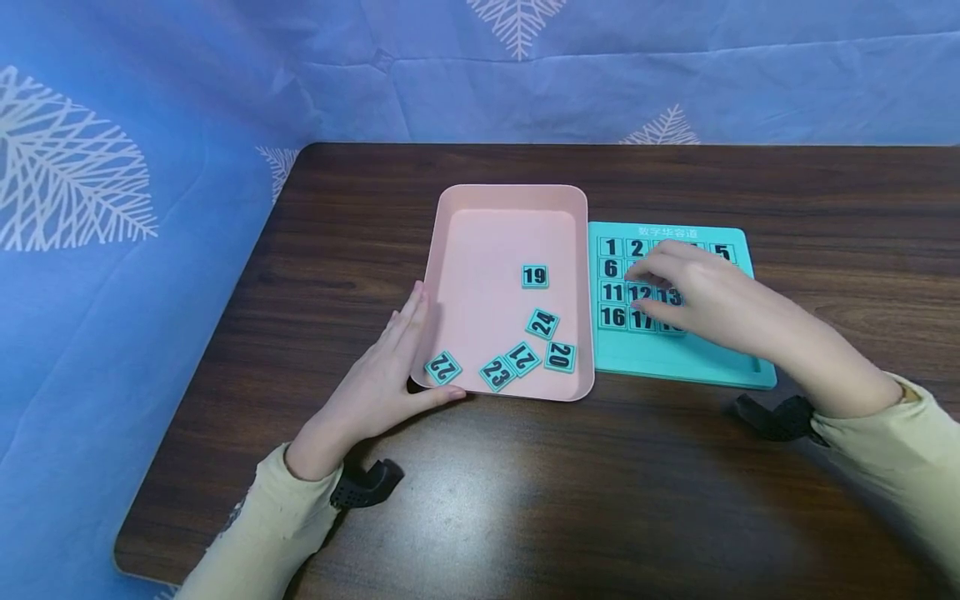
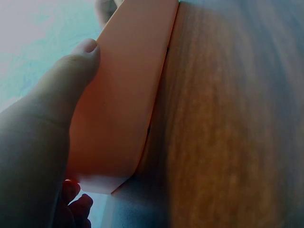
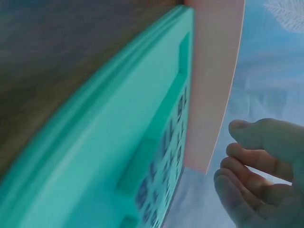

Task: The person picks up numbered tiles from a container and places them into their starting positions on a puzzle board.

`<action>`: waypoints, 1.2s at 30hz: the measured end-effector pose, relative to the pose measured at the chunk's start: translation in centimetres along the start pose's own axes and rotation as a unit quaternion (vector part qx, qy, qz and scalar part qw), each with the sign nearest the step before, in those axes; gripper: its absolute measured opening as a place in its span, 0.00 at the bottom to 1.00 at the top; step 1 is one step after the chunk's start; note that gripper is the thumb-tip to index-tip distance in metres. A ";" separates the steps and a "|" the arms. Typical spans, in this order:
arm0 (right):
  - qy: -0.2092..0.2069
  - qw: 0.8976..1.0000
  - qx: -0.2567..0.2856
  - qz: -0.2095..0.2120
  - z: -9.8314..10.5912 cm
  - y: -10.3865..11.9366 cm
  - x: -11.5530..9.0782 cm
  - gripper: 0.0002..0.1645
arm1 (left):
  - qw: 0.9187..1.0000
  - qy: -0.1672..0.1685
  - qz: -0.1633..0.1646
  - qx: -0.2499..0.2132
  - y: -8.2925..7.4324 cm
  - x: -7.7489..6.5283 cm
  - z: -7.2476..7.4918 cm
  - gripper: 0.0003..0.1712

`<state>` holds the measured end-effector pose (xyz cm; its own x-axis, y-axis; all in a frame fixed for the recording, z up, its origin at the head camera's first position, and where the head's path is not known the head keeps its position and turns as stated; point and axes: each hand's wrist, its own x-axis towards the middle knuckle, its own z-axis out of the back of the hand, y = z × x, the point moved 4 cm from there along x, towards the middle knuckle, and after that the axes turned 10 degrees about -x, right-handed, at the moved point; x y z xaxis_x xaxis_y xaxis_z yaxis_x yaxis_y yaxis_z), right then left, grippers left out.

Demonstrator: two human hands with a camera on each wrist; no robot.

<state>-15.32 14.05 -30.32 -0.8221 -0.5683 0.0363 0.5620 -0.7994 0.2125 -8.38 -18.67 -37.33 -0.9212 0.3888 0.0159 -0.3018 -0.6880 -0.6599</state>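
Observation:
My left hand (image 1: 378, 375) rests against the near left corner of a pink tray (image 1: 487, 225), its fingers extended along the left side and its thumb on the front rim. In the left wrist view the thumb (image 2: 71, 71) touches the tray's wall (image 2: 126, 95). Above a turquoise number puzzle board (image 1: 675, 358) hovers my right hand (image 1: 697, 292), fingers loosely bent and holding nothing visible. Numbered tiles fill rows on the board, including 16 (image 1: 613, 317) and 11 (image 1: 612, 292); the hand hides some. In the right wrist view, the thumb and fingertips (image 3: 240, 126) are apart from the board (image 3: 118, 118).
Loose tiles lie in the tray: 19 (image 1: 535, 277), 24 (image 1: 542, 323), 20 (image 1: 559, 357), 21 (image 1: 522, 359), 23 (image 1: 497, 373) and 22 (image 1: 443, 367). Tray and board stand side by side on a dark wooden table (image 1: 570, 492). Blue cloth (image 1: 420, 83) hangs behind and to the left.

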 end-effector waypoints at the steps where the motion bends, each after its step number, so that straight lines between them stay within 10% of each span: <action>1: 0.001 1.000 0.004 0.004 0.0 0.2 0.4 0.19 | 1.000 0.001 0.004 -0.001 0.0 0.0 0.0 0.66; 12: -0.015 0.998 0.021 0.052 -0.1 2.6 5.1 0.19 | 1.000 0.000 0.016 -0.002 0.2 -0.2 -0.1 0.66; 36: 0.086 0.994 0.016 0.064 -3.8 4.5 9.4 0.24 | 1.000 0.000 0.005 0.003 0.1 -0.1 0.0 0.65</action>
<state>-20.20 4.34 -32.74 -0.7142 -0.6925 -0.1017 0.6558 -0.7129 0.2485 -8.30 -18.75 -37.41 -0.9242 0.3819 0.0096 -0.2943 -0.6959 -0.6551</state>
